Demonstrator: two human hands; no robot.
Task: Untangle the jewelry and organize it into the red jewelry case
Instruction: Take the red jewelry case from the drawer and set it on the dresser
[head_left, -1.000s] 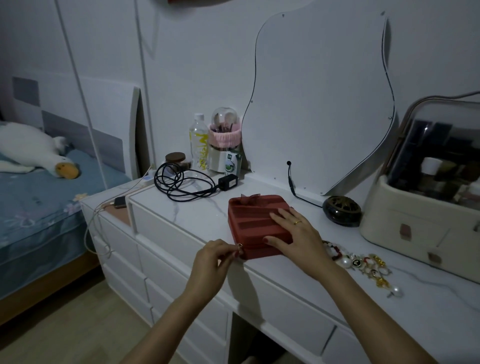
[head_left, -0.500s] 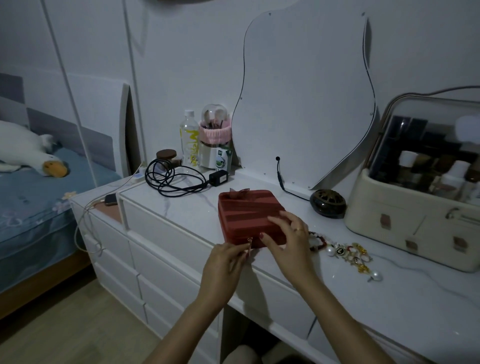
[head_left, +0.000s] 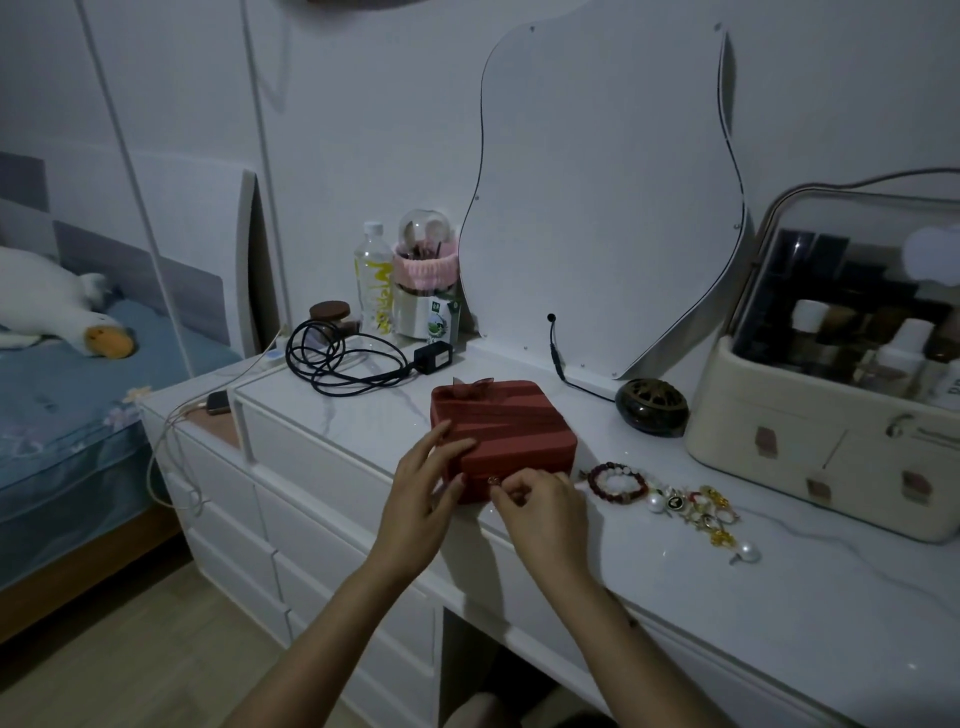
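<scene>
The right hand makes the grip: its thumb and first fingers are curled tight together and pinch a small gold zipper pull at the near front edge of the red jewelry case. The other fingers of this hand are folded under, so the grip is nearly closed around the pull. Just to the left of the grip, the left hand rests on the near left corner of the case with its fingers straight and a little spread — the fingertips touch the lid, and they hold nothing.

The case is closed, with a small bow at its far edge, and it stands on the white marble-look worktop close to the front edge. To the right of the grip, near but apart from the case, the tangled jewelry lies on the worktop: a dark red bead bracelet, some pearls, gold rings and small charms in one loose heap.

Further right stands a cream cosmetics box with a clear cover. Behind the case are a dark round dish, a wavy mirror panel and a coiled black cable. Far left — a bed with a plush duck.
</scene>
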